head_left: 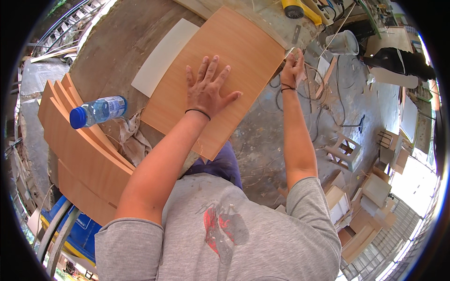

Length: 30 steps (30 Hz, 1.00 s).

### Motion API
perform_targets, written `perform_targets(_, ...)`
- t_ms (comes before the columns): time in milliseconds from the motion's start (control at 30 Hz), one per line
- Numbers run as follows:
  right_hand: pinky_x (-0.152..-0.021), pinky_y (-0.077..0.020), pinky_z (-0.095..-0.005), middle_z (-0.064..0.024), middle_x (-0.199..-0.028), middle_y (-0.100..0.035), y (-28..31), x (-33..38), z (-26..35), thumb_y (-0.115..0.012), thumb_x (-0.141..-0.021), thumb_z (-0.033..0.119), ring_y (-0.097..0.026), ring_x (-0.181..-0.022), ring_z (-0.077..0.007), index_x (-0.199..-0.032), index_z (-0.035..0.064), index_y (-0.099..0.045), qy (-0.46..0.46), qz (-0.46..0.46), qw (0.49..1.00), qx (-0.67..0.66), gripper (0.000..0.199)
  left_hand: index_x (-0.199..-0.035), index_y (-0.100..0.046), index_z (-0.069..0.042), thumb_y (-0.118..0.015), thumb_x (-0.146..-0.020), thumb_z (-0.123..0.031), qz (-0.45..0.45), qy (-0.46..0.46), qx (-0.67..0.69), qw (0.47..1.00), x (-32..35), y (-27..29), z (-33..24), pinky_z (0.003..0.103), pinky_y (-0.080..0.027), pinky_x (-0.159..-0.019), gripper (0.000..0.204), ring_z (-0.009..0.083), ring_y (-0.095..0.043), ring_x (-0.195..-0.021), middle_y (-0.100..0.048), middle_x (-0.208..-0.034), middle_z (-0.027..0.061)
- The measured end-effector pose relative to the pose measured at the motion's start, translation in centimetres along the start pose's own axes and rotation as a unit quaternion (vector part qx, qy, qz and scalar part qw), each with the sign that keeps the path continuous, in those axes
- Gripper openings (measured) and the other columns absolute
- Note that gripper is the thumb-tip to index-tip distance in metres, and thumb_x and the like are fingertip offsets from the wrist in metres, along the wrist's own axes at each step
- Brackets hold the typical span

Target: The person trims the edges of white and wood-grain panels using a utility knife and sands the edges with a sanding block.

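A light wood-grain panel (234,51) lies flat on the workbench (117,51), its right edge reaching past the bench. My left hand (208,91) rests on the panel's face, palm down with fingers spread. By the panel's far right corner, my right hand (292,72) is closed, its fingers curled at the edge. Something small and pale shows at its fingertips, too small to name. A white board (164,54) sticks out from under the panel's left side.
A blue-capped water bottle (101,111), a crumpled rag (133,136) and several stacked wood-grain panels (84,145) are on the left. A yellow power tool (300,10) lies at the far side. Cables, a bucket (343,43) and a stool (344,151) stand on the floor to the right.
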State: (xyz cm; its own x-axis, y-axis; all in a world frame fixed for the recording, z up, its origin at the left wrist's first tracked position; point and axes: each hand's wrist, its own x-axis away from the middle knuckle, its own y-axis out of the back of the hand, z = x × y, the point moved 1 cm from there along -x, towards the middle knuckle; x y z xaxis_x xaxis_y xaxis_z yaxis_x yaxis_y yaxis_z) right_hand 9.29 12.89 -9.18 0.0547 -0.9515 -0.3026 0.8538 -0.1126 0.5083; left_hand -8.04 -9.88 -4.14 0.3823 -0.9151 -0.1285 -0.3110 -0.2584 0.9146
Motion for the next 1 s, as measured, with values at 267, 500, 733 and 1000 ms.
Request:
perform_targets(267,-0.066,-0.0469,-0.0283,-0.008,-0.078,-0.061,-0.4,0.9,-0.7,-0.059,-0.095,0.026,-0.055,-0.068,-0.0134,-0.132,0.0045,-0.052,0.001,-0.007,0.999,-0.033,0.043,-0.134,-0.055,-0.026,-0.062,-0.075,-0.069,-0.002,0.001,0.005,1.0,0.0,0.1,0.0,0.057,-0.009,-0.115,0.074,0.022,-0.024,-0.144,-0.033,-0.153,0.003)
perform_targets(500,-0.065,-0.0464,-0.0276,-0.0064,-0.078,-0.06,0.0,2.1,0.2,-0.059,-0.095,0.025,-0.054,-0.067,-0.0125,-0.131,0.0028,-0.052,-0.032,0.001,0.999,-0.03,0.043,-0.134,-0.055,-0.025,-0.061,-0.075,-0.069,-0.001,0.001,0.004,1.0,0.0,0.2,0.0,0.057,-0.009,-0.115,0.074,0.0217,-0.023,-0.144,-0.034,-0.152,0.0029)
perform_targets(733,-0.059,-0.0412,-0.0264,-0.0025,-0.072,-0.053,0.6,5.0,1.6,-0.06,-0.095,0.023,-0.046,-0.063,-0.0101,-0.132,0.0046,-0.052,-0.024,-0.003,0.999,-0.03,0.042,-0.134,-0.055,-0.026,-0.061,-0.074,-0.07,-0.006,-0.001,0.004,1.0,-0.1,0.1,-0.1,0.057,-0.01,-0.115,0.075,0.0214,-0.024,-0.144,-0.035,-0.152,0.0029)
perform_targets(1000,-0.058,-0.0403,-0.0263,-0.0011,-0.068,-0.046,1.4,8.6,3.7,-0.059,-0.095,0.023,-0.043,-0.063,-0.0108,-0.133,0.0052,-0.05,-0.089,0.021,0.995,-0.035,0.043,-0.134,-0.055,-0.026,-0.061,-0.074,-0.07,-0.01,0.003,0.002,1.0,-0.1,-0.1,-0.1,0.057,-0.01,-0.115,0.074,0.0214,-0.025,-0.144,-0.036,-0.152,0.0036)
